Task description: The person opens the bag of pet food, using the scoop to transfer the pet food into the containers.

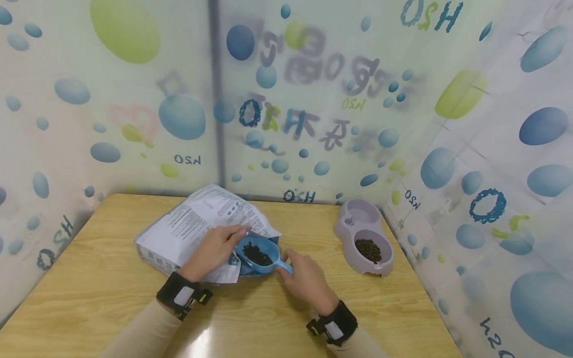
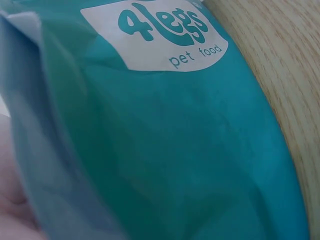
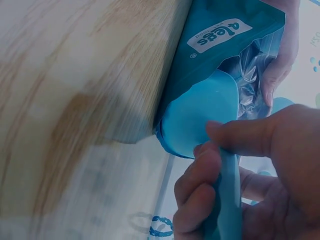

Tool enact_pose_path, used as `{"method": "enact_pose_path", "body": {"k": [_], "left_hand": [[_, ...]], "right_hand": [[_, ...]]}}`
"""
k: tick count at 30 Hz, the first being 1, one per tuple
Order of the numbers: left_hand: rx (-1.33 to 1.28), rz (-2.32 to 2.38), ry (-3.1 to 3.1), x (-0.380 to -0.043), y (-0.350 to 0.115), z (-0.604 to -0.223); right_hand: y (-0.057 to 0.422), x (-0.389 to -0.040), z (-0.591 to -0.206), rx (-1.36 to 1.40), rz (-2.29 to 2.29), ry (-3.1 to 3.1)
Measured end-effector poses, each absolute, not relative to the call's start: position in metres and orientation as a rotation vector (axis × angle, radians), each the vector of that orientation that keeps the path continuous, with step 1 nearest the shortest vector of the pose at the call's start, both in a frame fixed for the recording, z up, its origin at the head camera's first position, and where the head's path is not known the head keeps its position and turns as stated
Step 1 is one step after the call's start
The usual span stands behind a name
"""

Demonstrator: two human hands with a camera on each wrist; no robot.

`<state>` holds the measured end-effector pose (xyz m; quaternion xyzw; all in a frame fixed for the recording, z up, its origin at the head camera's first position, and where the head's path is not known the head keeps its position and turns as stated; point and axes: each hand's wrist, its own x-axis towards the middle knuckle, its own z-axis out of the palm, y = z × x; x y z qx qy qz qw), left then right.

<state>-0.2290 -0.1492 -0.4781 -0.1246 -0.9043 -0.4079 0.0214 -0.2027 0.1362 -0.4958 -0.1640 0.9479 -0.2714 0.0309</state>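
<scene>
Gripping the handle of a blue scoop (image 1: 259, 254) between curled fingers (image 3: 200, 185) and thumb, the right hand (image 1: 306, 281) keeps the bowl, loaded with dark kibble (image 1: 257, 255), just beyond its fingertips at the mouth of the pet food bag (image 1: 197, 231). The left hand (image 1: 215, 251) pinches the bag's open edge, fingers curled on the foil right beside the scoop's rim. Past the right hand's knuckles, well apart, sits a purple double feeder (image 1: 364, 236) with kibble in its near bowl, all on the wooden table (image 1: 103, 278).

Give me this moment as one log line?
left hand: holds bag open | right hand: grips scoop of kibble | bowl: part filled
</scene>
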Motion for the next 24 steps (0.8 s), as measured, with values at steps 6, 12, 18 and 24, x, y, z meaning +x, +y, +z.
{"method": "enact_pose_path", "body": {"k": [6, 12, 18, 24], "left_hand": [[-0.402, -1.249, -2.788, -0.23, -0.15, -0.479], [-0.408, -1.234, -2.783, -0.231, -0.15, -0.48], [-0.398, -1.227, -2.79, -0.231, -0.149, -0.48], [-0.394, -1.243, -2.786, -0.231, -0.149, -0.48]], "right_hand": [[0.139, -0.201, -0.494, -0.519, -0.909, 2.884], [0.143, -0.2, -0.495, -0.533, -0.928, 2.884], [0.146, -0.201, -0.495, -0.5, -0.921, 2.865], [0.15, -0.202, -0.496, -0.491, -0.93, 2.863]]}}
